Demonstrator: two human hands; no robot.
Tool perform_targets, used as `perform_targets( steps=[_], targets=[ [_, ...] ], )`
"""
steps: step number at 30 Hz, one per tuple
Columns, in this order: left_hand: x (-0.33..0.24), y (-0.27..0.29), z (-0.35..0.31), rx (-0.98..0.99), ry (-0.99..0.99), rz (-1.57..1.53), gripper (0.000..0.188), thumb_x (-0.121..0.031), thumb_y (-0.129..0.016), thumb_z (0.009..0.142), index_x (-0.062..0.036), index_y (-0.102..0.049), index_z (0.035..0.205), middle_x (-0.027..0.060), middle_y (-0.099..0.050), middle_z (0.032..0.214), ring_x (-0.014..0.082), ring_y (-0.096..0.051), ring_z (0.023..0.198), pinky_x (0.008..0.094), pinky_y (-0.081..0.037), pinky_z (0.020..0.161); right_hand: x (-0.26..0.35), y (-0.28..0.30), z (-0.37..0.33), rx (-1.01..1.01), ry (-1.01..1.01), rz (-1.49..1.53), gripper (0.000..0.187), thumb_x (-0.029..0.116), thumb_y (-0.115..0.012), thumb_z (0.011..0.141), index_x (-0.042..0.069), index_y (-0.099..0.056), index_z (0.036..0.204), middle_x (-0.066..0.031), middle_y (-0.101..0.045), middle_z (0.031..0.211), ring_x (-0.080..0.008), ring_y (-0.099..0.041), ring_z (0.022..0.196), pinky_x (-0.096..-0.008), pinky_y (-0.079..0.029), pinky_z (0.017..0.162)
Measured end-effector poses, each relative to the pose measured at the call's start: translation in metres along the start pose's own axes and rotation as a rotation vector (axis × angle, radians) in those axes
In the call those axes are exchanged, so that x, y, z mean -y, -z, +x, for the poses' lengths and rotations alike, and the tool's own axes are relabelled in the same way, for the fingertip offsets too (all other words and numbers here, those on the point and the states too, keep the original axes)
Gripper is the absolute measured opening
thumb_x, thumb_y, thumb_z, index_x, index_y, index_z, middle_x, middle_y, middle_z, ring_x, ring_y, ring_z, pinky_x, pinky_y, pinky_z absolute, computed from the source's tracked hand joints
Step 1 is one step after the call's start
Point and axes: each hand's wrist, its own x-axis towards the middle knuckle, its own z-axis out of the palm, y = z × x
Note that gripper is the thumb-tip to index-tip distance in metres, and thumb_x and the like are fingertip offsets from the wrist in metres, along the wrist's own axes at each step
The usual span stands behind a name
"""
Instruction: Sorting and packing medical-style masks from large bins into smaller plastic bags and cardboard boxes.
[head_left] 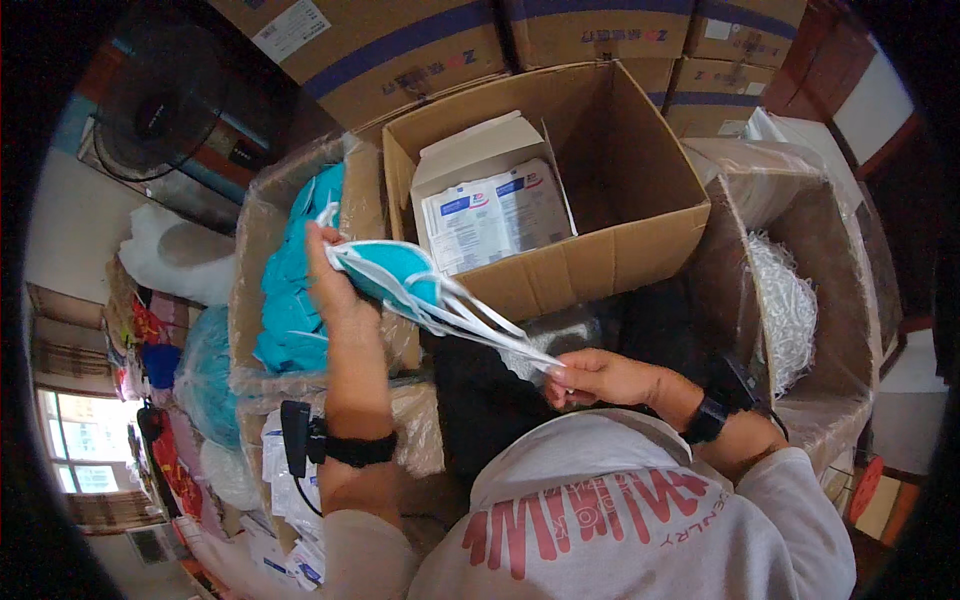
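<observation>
Straps [541, 357] run long and straight from a teal and white mask [398, 266] to our right hand [602, 378]; our left hand [335, 288] pinches the mask by its left end, near the left box [361, 208], and our right finger and thumb are closed on the strap ends; so the mask hangs in the air by the front of the middle box [600, 255]; we cannot tell if it is one mask or a few together; if we pull too hard, a strap could snap or pop off, because the bands look thin and stretched; if our right pinch slips, they could spring back at our left hand; the bands lie close together, so they could twist into a knot; if our left fingers let go, the mask could drop on the teal pile [290, 335] or the white packets [495, 220] and get mixed up or bent.
</observation>
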Motion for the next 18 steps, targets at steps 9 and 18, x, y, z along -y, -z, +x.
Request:
perform_targets(
  steps=[9,18],
  targets=[
    [0.023,-0.002,-0.102,1.085,-0.164,1.095,0.037,-0.034,-0.072,0.065,-0.0103,-0.063,0.092,0.0147,-0.062,0.088,0.0296,-0.06,0.08,0.0355,-0.047,0.071,0.058,-0.01,-0.013,-0.173,0.284,-0.925,0.028,0.027,-0.043,0.09,0.003,-0.053,0.079,-0.0142,-0.058,0.073,-0.0314,-0.057,0.069,-0.0408,-0.043,0.062],
    [0.05,0.008,-0.146,0.761,0.27,0.464,0.024,-0.024,-0.048,0.087,-0.0064,-0.063,0.089,0.0021,-0.052,0.057,0.0158,-0.05,0.052,0.0329,-0.04,0.052,0.003,-0.014,-0.009,-0.167,0.282,-1.087,0.018,0.024,-0.052,0.08,0.007,-0.054,0.086,-0.0188,-0.057,0.074,-0.0392,-0.056,0.072,-0.0463,-0.044,0.063]
  ],
)
